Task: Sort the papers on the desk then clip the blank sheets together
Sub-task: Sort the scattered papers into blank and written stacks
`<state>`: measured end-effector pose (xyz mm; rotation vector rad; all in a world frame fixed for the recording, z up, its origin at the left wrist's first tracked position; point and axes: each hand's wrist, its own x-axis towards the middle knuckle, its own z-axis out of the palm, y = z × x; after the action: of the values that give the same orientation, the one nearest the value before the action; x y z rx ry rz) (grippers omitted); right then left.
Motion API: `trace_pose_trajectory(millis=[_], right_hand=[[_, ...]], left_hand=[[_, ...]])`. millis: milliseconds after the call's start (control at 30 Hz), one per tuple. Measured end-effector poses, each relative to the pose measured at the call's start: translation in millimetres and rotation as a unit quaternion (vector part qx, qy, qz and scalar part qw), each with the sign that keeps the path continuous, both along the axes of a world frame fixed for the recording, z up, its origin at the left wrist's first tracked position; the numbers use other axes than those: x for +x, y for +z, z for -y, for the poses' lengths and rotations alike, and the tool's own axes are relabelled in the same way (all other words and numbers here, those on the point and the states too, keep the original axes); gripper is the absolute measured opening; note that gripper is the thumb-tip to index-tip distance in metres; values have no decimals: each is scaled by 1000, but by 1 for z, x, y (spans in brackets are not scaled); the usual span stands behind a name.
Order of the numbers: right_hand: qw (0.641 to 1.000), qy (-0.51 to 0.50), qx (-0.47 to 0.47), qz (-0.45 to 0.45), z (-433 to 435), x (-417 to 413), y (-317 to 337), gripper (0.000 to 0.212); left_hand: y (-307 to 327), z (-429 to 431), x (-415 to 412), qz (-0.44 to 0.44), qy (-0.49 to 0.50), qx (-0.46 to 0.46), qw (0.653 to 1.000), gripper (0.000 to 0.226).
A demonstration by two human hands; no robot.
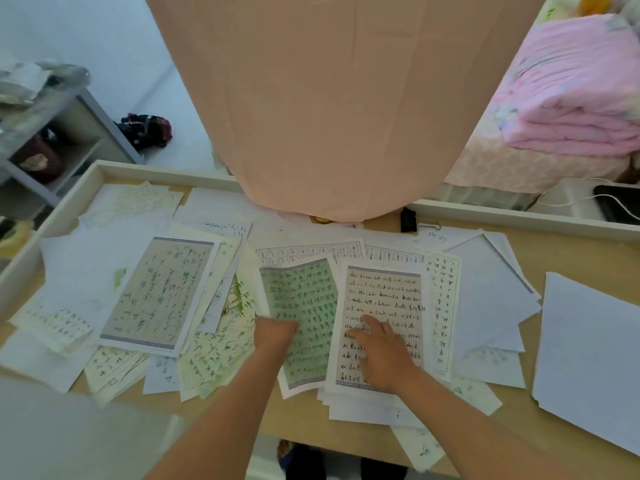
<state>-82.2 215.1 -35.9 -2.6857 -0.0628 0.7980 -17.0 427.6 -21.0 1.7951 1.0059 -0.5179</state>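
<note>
Many written and blank sheets lie scattered over the wooden desk (pixel 301 420). My left hand (pixel 275 332) grips the left edge of a green-patterned written sheet (pixel 304 313), fingers tucked under it. My right hand (pixel 381 348) rests flat, fingers spread, on a beige written sheet (pixel 384 296) topping a small stack. Another beige written sheet (pixel 159 292) lies to the left. Blank white sheets (pixel 592 355) sit in a pile at the right, and further blank sheets (pixel 485 289) lie beside the stack. A black binder clip (pixel 408 220) lies at the desk's back edge.
A large peach-coloured cloth-covered object (pixel 329 98) hangs over the desk's back middle. The desk has a raised white rim (pixel 519 211). A grey shelf unit (pixel 59 140) stands at the left and folded pink blankets (pixel 575 88) lie at the right.
</note>
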Motion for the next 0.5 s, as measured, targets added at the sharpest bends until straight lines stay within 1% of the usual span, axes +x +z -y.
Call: trace_pose_trajectory(millis=[67,100,167,200,267,300,333,367,400,433,467,500], right_hand=[[1000,9,6,3,5,2,-1,67],[1000,9,12,2,7,3,0,66],[999,-6,40,-8,10,7,2,61],[998,-26,61,-15,10,10,5,56],[986,-100,127,-43,9,18,18,46],[966,-164,188,-66,8,23,27,47],[930,-238,266,-90,8,27,41,49],[873,-315,354,-118,9,30,54,52],[803,-376,440,-142,12,32,63,54],[734,-416,512,-162,18,34,69,55],[678,-439,563,-175,24,35,74,54],[641,-450,593,-187,31,35,75,53]], left_hand=[[13,1,-1,44,-16,-30,998,28],[25,1,-1,69,-29,-50,996,22],[50,-5,1,110,-76,-121,984,23],[61,-11,2,123,-103,-176,971,27],[79,-26,3,133,-119,-298,938,35],[84,-32,3,134,-110,-346,922,37],[88,-35,4,137,-102,-380,909,37],[89,-34,4,137,-105,-393,903,37],[88,-30,5,134,-116,-379,908,36],[83,-23,5,128,-138,-336,923,34],[76,-14,5,123,-157,-273,941,32],[69,-4,3,122,-169,-219,953,30]])
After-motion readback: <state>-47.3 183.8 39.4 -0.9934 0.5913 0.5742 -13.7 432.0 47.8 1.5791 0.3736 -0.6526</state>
